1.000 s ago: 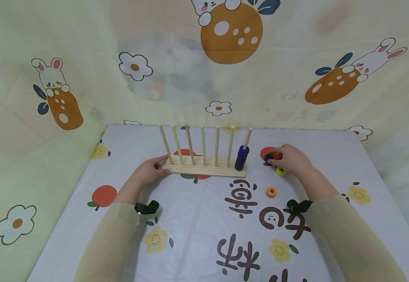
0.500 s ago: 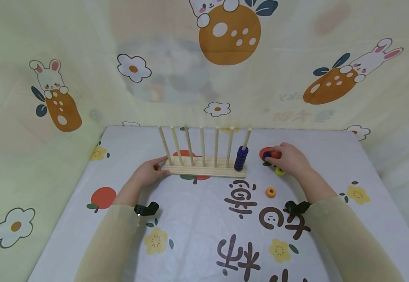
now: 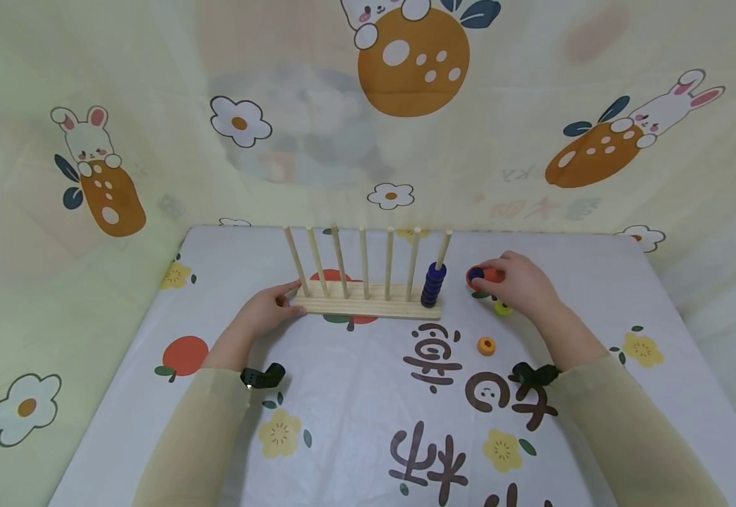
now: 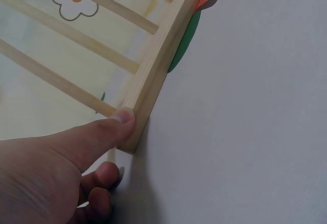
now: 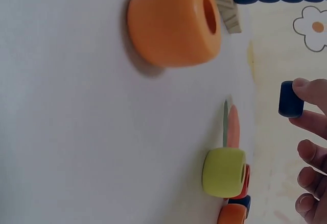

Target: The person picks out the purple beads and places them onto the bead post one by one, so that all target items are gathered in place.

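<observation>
My left hand grips the left end of a wooden peg stand, a base with several upright pegs. Its thumb presses on the edge of the base beside the end peg. A stack of dark blue beads fills the lower part of the rightmost peg; the other pegs are bare. To the right of the stand, my right hand pinches a single dark blue bead between thumb and finger. In the right wrist view the bead is held off the table, with the other fingers loosely bent.
A yellow-green bead lies just below the right hand. Nearer stands an orange bead. Behind the yellow-green one, the right wrist view shows a red bead, a blue bead and another orange bead. A patterned cloth covers table and backdrop.
The right hand has risen slightly and shifted a little left with the blue bead, away from the yellow-green bead. The left hand and the peg stand have stayed in place.
</observation>
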{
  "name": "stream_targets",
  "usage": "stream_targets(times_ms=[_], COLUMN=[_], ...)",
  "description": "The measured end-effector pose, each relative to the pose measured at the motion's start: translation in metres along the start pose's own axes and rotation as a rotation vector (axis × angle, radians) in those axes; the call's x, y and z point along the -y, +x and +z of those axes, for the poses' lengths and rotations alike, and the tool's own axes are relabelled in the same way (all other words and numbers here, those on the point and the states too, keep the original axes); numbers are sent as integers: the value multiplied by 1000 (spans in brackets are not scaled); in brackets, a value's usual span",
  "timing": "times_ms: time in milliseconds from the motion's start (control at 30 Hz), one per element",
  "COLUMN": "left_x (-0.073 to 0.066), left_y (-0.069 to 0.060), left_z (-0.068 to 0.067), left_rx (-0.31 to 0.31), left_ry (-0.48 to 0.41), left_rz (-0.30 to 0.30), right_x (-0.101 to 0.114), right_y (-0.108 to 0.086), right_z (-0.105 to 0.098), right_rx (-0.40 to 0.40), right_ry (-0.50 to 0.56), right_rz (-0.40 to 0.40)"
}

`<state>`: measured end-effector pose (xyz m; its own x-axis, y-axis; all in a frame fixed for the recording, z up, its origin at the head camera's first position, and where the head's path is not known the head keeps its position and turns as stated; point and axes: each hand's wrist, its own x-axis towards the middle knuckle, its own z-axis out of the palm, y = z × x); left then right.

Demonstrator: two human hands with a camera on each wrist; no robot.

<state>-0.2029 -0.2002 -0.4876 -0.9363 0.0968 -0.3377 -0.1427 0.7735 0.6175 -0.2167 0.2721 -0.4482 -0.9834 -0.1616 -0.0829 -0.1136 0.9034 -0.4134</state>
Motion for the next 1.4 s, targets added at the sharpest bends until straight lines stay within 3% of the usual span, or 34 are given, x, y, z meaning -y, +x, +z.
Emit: stream_targets(times_ms=[500,1400], left_x=[2,-1], left_y=[1,0], left_z=[0,0], left_rx=[0,5], left_ry=[4,17], left_rz=[3,-5], right_x=[16,43], right_y=[-12,-29], right_z=[-8,-34], right_rx=[-70,-151], right_ry=[17,35], right_rz=[-45,-55])
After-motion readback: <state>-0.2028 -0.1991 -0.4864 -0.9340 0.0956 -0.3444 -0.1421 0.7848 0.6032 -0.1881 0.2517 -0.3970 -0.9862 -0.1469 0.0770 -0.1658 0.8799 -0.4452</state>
